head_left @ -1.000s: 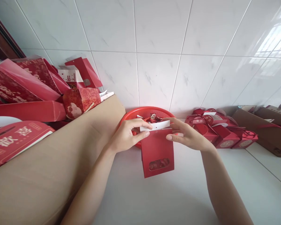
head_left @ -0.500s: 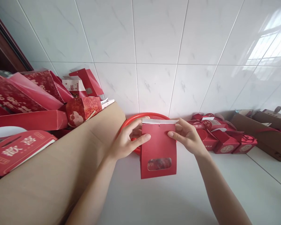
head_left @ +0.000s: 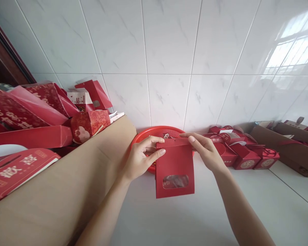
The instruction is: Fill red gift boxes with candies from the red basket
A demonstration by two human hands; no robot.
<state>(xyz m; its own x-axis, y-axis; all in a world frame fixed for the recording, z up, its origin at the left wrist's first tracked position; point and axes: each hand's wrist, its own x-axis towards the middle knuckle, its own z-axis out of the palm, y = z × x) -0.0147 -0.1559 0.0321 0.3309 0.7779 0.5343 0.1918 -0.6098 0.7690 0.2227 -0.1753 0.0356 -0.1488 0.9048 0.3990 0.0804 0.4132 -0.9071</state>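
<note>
A red paper gift box [head_left: 175, 159] with a rounded clear window near its bottom is held up between my hands. Wrapped items show dimly through the window. My left hand [head_left: 145, 157] pinches the upper left corner, thumb in front and fingers behind. At the upper right corner, my right hand [head_left: 205, 148] grips the top edge, its index finger lying along the fold. The top flap is bent over toward me, and its red side shows. Behind the box stands a red plastic basket [head_left: 141, 135], partly hidden, with small wrapped items in it.
On the left, a large cardboard box [head_left: 92, 174] is filled with red gift boxes and bags [head_left: 89, 124]. Several red gift boxes [head_left: 246, 155] stand to the right on the white surface [head_left: 195, 218]. Beyond them is a brown carton [head_left: 279, 147]. A tiled wall [head_left: 166, 99] closes off the back.
The box's top flap, upright with a white edge before, is now folded down toward me. My right fingers have moved inward over the top edge. The view has tilted slightly.
</note>
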